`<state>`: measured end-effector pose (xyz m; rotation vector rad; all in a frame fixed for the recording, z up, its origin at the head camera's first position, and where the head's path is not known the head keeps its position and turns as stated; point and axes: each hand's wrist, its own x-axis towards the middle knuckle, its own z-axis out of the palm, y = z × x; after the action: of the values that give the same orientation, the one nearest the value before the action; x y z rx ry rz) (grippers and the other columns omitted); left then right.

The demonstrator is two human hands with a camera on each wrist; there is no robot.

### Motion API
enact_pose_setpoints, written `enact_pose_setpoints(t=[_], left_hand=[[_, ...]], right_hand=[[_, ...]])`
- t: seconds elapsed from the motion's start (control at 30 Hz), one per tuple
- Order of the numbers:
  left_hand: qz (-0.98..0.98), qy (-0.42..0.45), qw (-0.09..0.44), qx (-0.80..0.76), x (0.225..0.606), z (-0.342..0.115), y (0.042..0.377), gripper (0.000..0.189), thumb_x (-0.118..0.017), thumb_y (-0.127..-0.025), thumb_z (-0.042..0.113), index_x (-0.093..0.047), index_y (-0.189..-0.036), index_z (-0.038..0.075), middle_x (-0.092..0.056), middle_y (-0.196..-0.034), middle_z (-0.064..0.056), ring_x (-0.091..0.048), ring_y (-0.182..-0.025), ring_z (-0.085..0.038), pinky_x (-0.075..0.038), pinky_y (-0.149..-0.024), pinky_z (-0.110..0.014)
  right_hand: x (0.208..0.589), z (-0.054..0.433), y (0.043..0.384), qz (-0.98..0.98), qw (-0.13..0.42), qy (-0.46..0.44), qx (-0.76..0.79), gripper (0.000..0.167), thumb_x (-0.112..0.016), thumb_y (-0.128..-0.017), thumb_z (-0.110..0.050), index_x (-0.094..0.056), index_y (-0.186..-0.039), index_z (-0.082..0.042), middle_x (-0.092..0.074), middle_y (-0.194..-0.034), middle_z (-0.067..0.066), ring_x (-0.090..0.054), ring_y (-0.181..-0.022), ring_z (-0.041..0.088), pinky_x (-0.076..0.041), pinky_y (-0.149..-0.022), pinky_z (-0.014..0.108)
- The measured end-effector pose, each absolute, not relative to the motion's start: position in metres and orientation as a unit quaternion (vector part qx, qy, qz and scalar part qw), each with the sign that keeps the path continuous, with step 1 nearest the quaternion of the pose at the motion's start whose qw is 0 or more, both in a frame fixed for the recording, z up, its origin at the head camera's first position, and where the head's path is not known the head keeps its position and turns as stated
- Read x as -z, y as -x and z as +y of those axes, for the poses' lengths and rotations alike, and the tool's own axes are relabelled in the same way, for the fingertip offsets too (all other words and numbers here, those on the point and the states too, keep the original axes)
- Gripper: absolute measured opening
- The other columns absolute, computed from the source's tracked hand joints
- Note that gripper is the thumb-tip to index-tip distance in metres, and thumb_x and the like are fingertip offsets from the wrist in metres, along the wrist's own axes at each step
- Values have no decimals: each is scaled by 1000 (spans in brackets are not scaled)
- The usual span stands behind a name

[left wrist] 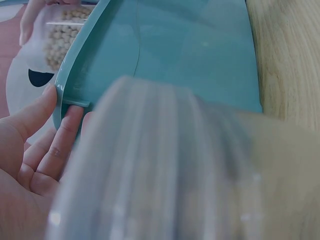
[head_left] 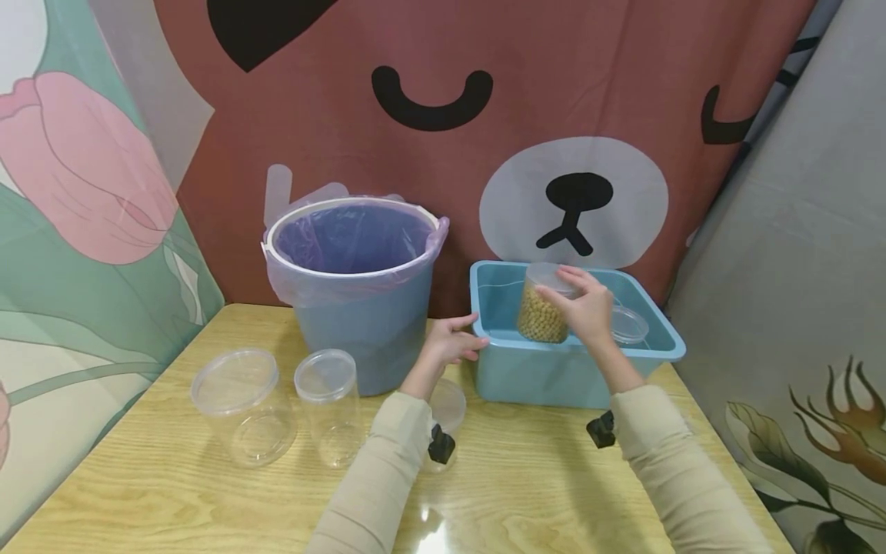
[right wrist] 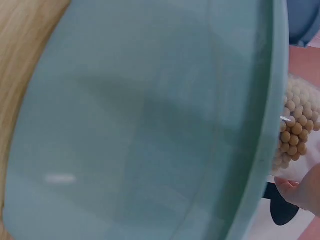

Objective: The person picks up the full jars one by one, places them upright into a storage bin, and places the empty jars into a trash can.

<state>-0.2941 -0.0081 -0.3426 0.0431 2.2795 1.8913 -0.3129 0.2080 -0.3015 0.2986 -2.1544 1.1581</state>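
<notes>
My right hand [head_left: 587, 304] grips a clear lidded jar of soybeans [head_left: 542, 315] near its top. The jar's lower part overlaps the front rim of the light blue basin [head_left: 540, 377] in the head view, and the beans [right wrist: 297, 122] show above that rim in the right wrist view. At the basin's left front corner, my left hand [head_left: 448, 344] holds the rim, thumb [left wrist: 47, 102] above and fingers tucked under the lip. A clear round lid [head_left: 630, 326] shows inside the basin, on the right. Beneath my left wrist stands a clear jar [head_left: 448, 404], partly hidden by the sleeve.
To the left on the wooden table [head_left: 512, 492] stand a wide clear jar [head_left: 242, 408] and a narrower clear jar [head_left: 331, 412], both lidded. Behind them is a blue bucket [head_left: 367, 331] lined with a purple bag. A printed bear curtain [head_left: 443, 169] hangs close behind.
</notes>
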Motion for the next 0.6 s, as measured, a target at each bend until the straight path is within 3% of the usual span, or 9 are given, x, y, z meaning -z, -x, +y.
enact_pose_setpoints(t=[0.27,0.6], left_hand=[[766,-13,90,-637,342,-8,295,56,-73,-76,18,-52,-127,21,-68,-86,-4,-64,-68,-17,-43,-59,-29],[761,-12,93,-641,344,-8,295,57,-73,-75,18,-52,-127,21,-68,-87,-5,-64,-67,-16,-41,-56,-27]], right_hand=[[312,208,314,-860,286,-133,-402,49,-78,-68,-25,-64,-106,4,-60,-112,12,-52,-107,26,-47,-74,34],[320,211,312,-892,209,-153,-370,53,-78,-66,-29,-64,-107,3,-58,-114,15,-50,-106,33,-43,-79,47]])
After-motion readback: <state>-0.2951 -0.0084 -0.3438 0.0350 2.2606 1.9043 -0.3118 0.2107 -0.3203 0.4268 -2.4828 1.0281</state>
